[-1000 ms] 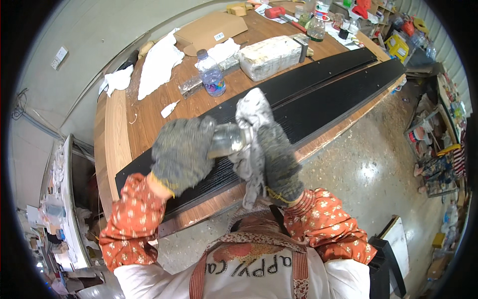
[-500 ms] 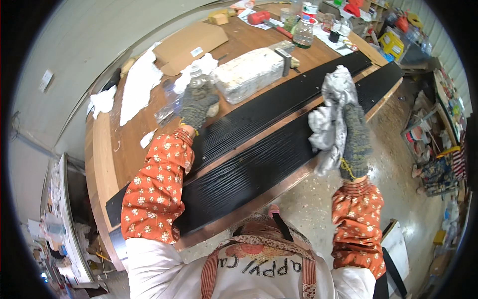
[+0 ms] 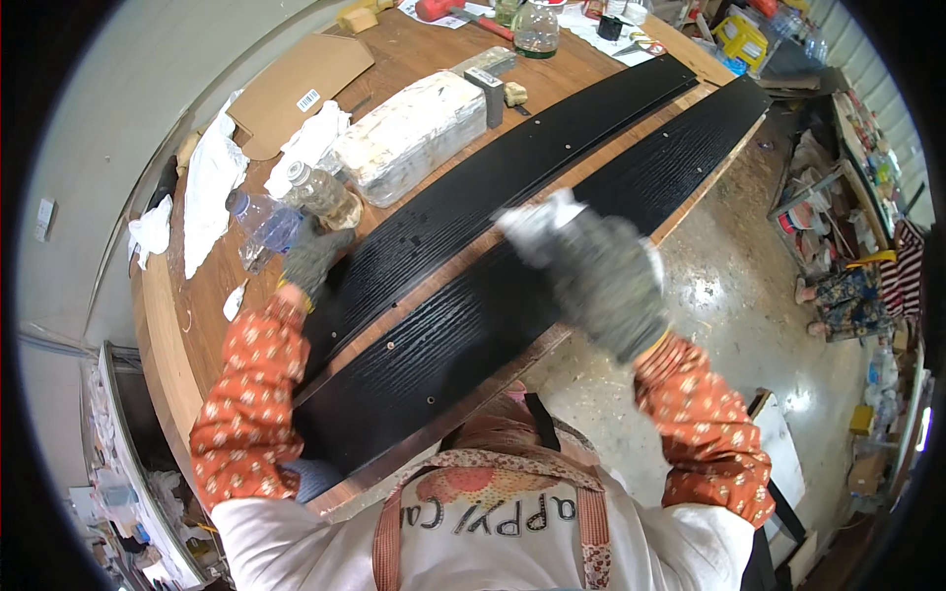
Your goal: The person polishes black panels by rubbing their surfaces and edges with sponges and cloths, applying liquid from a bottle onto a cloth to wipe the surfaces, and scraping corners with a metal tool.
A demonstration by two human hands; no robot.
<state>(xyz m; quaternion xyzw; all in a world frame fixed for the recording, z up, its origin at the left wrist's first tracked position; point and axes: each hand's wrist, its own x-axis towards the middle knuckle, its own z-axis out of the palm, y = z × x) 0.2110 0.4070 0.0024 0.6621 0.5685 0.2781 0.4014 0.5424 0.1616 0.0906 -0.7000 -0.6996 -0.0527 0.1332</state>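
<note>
My right hand (image 3: 606,286), in a dark grey knit glove and smeared by motion, grips a white, grey-stained cloth (image 3: 540,225) over the front black board (image 3: 434,340). A second black board (image 3: 463,197) lies behind it, both with ridged, grained surfaces. My left hand (image 3: 313,261), gloved the same way, is at the left end of the rear board with its fingers apart. Just beyond it a clear bottle (image 3: 323,195) stands on the table, and a bluish plastic bottle (image 3: 264,223) leans beside that.
A white-wrapped block (image 3: 414,136) sits behind the boards, with a cardboard piece (image 3: 305,94) and white cloths (image 3: 212,187) to its left. A red mallet (image 3: 434,10) and a glass jar (image 3: 537,32) stand farther back. At the right, another person's legs (image 3: 849,300) show near cluttered shelves.
My left hand has let go of the clear bottle and drawn back nearer to me. The right hand has swept the cloth leftward over the boards. The whole view has shifted.
</note>
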